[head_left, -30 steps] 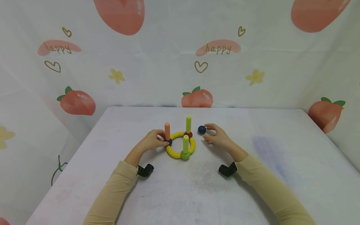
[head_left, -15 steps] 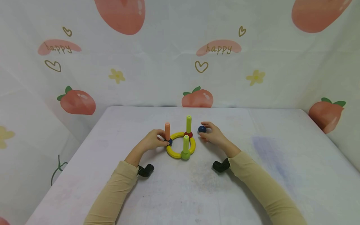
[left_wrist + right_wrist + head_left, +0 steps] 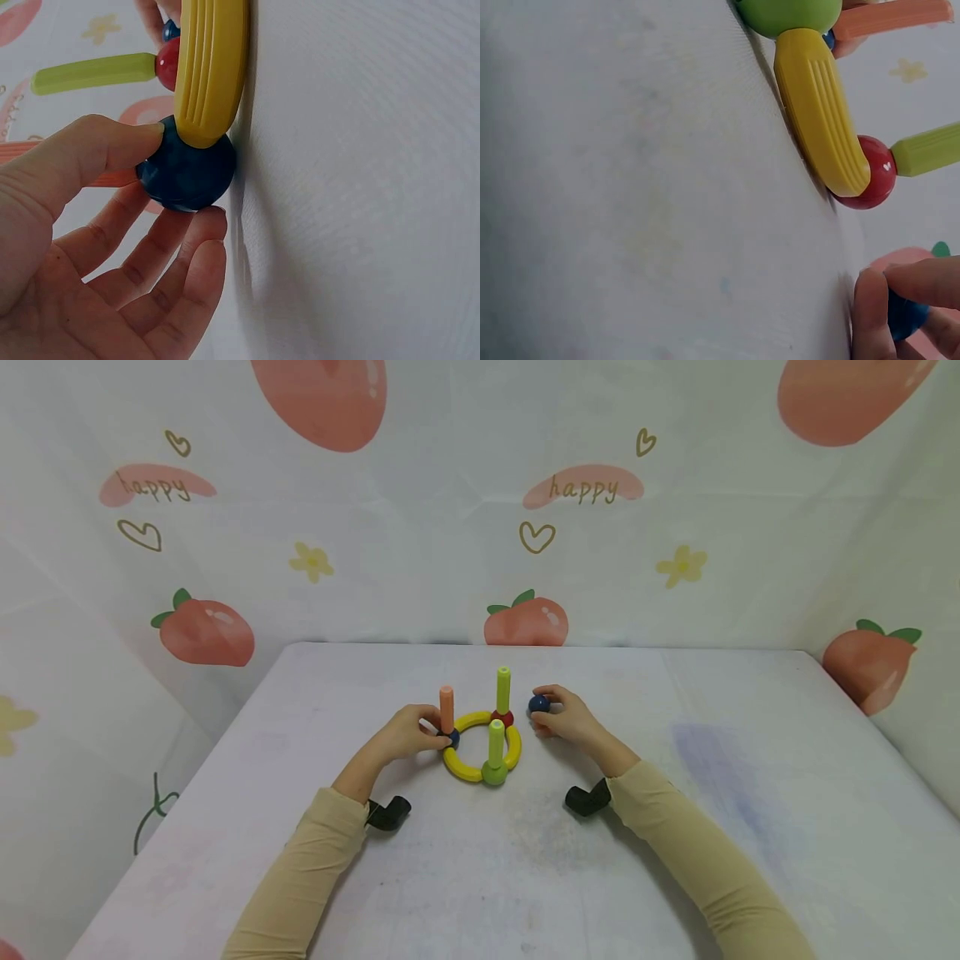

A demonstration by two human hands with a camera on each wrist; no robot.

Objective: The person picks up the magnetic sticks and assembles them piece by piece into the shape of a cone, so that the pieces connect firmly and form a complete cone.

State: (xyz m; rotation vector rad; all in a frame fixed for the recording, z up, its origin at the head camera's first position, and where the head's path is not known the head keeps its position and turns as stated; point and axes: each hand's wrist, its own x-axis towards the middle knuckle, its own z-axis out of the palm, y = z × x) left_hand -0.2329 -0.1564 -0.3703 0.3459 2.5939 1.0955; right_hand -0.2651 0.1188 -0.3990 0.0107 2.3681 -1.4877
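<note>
Yellow curved bars (image 3: 462, 772) form a ring on the table, joined by a red ball (image 3: 877, 176), a green ball (image 3: 494, 774) and a dark blue ball (image 3: 187, 176). An orange rod (image 3: 447, 710) stands upright on that blue ball. Two lime rods rise from the others, the far rod (image 3: 503, 691) on red and the near rod (image 3: 496, 743) on green. My left hand (image 3: 405, 732) grips the ring's blue ball between thumb and fingers. Right of the ring, my right hand (image 3: 573, 718) holds a separate blue ball (image 3: 538, 704), partly hidden by fingers in the right wrist view.
A white cloth covers the table (image 3: 480, 877). Behind it hangs a printed backdrop (image 3: 420, 527) with peaches and flowers. A black wrist mount sits at each cuff, the left mount (image 3: 388, 814) and the right mount (image 3: 588, 799). A green cord (image 3: 156, 810) hangs at the left.
My right hand has moved left to the loose blue ball and its fingers have closed around it. My left hand and the ring have stayed in place.
</note>
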